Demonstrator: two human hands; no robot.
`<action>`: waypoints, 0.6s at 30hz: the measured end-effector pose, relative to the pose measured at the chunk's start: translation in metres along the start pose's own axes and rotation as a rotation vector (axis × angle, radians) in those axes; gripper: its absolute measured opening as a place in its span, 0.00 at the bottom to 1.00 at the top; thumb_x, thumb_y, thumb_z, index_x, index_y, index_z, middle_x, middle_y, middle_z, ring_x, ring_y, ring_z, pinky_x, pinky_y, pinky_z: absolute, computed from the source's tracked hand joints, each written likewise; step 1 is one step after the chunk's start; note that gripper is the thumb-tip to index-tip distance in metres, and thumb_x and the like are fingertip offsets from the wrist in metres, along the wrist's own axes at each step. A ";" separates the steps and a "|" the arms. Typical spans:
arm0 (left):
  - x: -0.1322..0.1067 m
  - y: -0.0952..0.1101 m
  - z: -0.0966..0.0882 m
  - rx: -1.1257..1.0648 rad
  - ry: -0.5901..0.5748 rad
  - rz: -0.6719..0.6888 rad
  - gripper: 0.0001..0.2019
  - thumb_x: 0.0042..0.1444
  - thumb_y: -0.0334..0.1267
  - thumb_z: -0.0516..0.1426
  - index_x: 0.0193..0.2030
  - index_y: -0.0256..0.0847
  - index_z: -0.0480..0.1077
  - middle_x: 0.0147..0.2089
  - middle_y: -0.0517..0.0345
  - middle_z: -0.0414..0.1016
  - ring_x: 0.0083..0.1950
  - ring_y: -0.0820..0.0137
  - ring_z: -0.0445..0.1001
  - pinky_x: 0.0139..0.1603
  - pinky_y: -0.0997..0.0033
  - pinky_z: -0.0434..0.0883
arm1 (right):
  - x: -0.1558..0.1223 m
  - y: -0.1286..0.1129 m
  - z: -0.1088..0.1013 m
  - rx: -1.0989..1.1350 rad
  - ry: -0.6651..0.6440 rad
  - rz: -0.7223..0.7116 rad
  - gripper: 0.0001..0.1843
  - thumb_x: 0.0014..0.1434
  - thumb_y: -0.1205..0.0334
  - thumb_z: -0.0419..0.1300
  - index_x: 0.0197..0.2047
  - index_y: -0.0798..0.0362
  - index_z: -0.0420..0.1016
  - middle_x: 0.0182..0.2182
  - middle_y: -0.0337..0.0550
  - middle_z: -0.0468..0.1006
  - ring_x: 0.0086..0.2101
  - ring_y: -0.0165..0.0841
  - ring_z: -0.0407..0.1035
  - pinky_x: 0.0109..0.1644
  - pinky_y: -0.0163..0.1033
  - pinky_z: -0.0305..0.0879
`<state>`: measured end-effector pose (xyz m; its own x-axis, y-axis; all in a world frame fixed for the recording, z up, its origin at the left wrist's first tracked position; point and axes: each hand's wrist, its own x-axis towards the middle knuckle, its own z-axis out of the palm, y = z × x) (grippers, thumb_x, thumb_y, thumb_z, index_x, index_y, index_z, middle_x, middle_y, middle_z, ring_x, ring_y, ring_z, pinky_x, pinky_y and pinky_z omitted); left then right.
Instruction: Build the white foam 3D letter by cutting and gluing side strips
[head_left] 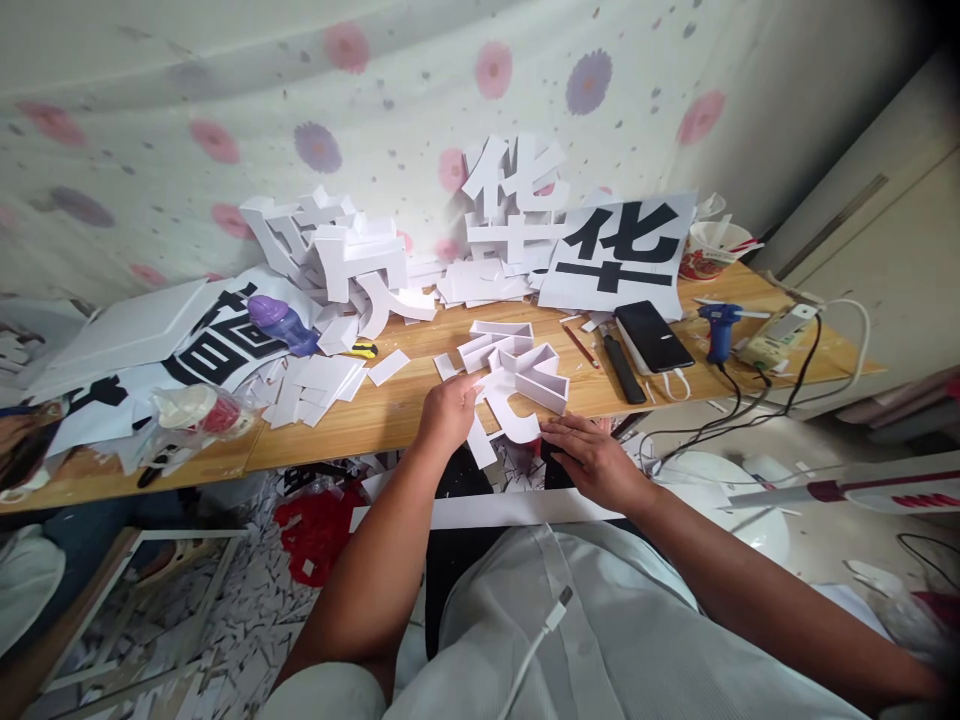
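Observation:
A partly walled white foam-board character (510, 400) lies at the front edge of the wooden table, its lower parts jutting past the edge. Pinching its left side is my left hand (448, 412), fingers closed. My right hand (596, 460) is at the tip of its lower right curve, fingers pressed together against it; the exact grip is partly hidden. Upright thin strips form walls along the character's upper parts. A long white strip (480, 510) lies across my lap. Close to my left hand are a small white board piece (389, 367) and a yellow cutter (363, 349).
Finished white characters (514, 200) stand at the back beside a printed sheet (619, 255). On the right are a black phone (656, 337), a blue glue gun (720, 332), a power strip (776, 335) and cables. A purple bottle (281, 325) stands left. Scraps (202, 610) cover the floor.

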<state>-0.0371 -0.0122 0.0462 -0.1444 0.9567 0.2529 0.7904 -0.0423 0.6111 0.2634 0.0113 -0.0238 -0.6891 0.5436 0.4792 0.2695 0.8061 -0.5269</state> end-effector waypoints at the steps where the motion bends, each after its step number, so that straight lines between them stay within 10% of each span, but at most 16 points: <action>1: 0.003 0.000 0.004 0.006 -0.023 0.015 0.16 0.71 0.37 0.55 0.55 0.46 0.84 0.48 0.49 0.86 0.48 0.57 0.81 0.52 0.63 0.73 | 0.000 0.000 -0.001 0.003 -0.006 0.000 0.25 0.73 0.69 0.59 0.69 0.43 0.78 0.63 0.48 0.83 0.64 0.45 0.75 0.73 0.61 0.70; 18: -0.002 0.004 0.027 0.215 -0.075 -0.025 0.13 0.73 0.36 0.55 0.51 0.44 0.84 0.53 0.49 0.87 0.56 0.57 0.83 0.59 0.62 0.76 | 0.003 0.003 -0.002 -0.032 0.021 -0.033 0.25 0.70 0.72 0.61 0.67 0.45 0.78 0.61 0.48 0.84 0.62 0.47 0.76 0.70 0.61 0.72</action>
<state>-0.0178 -0.0070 0.0282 -0.1275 0.9757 0.1784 0.8971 0.0367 0.4404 0.2636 0.0153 -0.0224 -0.6837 0.5209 0.5112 0.2684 0.8308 -0.4876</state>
